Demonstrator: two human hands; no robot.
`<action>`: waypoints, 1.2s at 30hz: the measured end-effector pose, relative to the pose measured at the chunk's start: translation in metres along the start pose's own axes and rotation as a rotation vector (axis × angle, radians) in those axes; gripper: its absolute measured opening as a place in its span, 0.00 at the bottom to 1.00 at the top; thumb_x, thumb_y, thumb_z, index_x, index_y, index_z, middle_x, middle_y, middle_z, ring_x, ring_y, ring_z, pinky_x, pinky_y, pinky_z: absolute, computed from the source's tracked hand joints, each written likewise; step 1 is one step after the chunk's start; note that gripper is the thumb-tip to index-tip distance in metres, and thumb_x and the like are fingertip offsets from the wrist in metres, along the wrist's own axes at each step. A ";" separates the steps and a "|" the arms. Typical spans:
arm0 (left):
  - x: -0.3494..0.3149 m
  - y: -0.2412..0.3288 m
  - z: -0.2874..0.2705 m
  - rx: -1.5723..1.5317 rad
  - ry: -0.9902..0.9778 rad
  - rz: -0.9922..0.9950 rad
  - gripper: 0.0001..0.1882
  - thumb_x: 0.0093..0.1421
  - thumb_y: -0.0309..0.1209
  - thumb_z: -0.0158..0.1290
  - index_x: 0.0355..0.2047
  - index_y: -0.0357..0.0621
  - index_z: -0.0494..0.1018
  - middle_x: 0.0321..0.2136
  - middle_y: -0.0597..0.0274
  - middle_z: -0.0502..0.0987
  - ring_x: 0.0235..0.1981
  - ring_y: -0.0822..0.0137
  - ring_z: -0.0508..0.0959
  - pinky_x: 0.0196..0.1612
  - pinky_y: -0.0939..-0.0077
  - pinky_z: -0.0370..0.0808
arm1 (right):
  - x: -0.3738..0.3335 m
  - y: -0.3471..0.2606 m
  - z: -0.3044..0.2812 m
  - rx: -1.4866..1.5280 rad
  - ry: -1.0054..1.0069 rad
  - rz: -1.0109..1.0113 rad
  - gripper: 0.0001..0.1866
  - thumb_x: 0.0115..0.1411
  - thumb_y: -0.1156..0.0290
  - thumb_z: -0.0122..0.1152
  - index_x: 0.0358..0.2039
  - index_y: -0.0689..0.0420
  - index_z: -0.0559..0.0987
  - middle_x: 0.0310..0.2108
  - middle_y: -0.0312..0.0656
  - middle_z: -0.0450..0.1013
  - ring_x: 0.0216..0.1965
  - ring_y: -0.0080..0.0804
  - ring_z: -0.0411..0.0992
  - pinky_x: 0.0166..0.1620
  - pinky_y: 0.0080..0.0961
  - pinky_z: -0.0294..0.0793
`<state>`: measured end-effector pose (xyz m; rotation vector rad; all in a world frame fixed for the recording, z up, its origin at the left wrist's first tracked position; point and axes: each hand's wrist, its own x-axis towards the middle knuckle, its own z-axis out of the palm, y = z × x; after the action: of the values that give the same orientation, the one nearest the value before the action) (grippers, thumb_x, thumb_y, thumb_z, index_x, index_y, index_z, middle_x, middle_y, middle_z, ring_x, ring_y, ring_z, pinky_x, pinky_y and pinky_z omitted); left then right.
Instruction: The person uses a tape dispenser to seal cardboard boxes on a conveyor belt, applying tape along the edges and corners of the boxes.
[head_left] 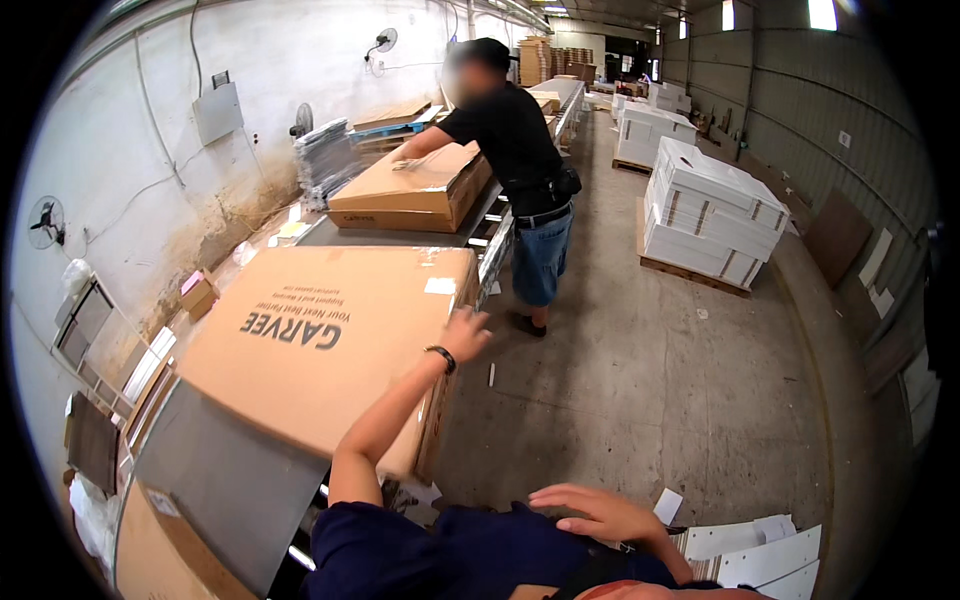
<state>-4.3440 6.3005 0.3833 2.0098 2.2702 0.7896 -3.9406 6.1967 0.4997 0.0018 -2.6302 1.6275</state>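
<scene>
A large brown cardboard box (pixel 320 340) with dark printing lies flat on the grey conveyor table (pixel 225 490) in front of me. My left hand (pixel 465 335), with a dark band at the wrist, reaches out to the box's near right top edge; its fingers are spread and touch the cardboard without gripping it. My right hand (pixel 600 515) lies flat and low against my dark blue shirt, fingers apart, holding nothing.
Farther along the line a co-worker (pixel 515 150) in a black shirt and denim shorts leans on a second brown box (pixel 415 190). Pallets of white flat packs (pixel 705 210) stand on the concrete floor at right. White sheets (pixel 765 560) lie by my right side. A wall runs along the left.
</scene>
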 end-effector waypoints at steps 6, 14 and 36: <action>0.170 -0.111 0.045 0.285 -0.208 -0.527 0.34 0.57 0.52 0.42 0.61 0.54 0.53 0.63 0.50 0.49 0.64 0.49 0.46 0.59 0.39 0.45 | -0.049 0.135 -0.024 0.430 0.359 0.621 0.25 0.63 0.57 0.47 0.56 0.57 0.63 0.52 0.48 0.64 0.52 0.36 0.65 0.54 0.28 0.62; 0.271 -0.157 0.057 0.442 -0.061 -0.564 0.26 0.52 0.51 0.48 0.49 0.58 0.68 0.56 0.62 0.62 0.61 0.58 0.54 0.59 0.37 0.43 | -0.002 0.258 -0.175 0.302 0.056 0.771 0.24 0.64 0.60 0.47 0.58 0.58 0.62 0.54 0.44 0.65 0.54 0.31 0.63 0.54 0.25 0.62; 0.268 -0.183 0.077 0.357 0.019 -0.572 0.27 0.54 0.54 0.39 0.35 0.49 0.78 0.38 0.60 0.77 0.45 0.62 0.71 0.56 0.55 0.53 | 0.259 0.306 -0.281 0.047 -0.704 0.201 0.26 0.63 0.57 0.48 0.57 0.58 0.62 0.52 0.44 0.66 0.53 0.31 0.64 0.54 0.26 0.62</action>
<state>-4.5353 6.5687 0.3331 1.2954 2.9354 0.3739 -4.1960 6.5908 0.3624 0.3960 -3.1672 2.0555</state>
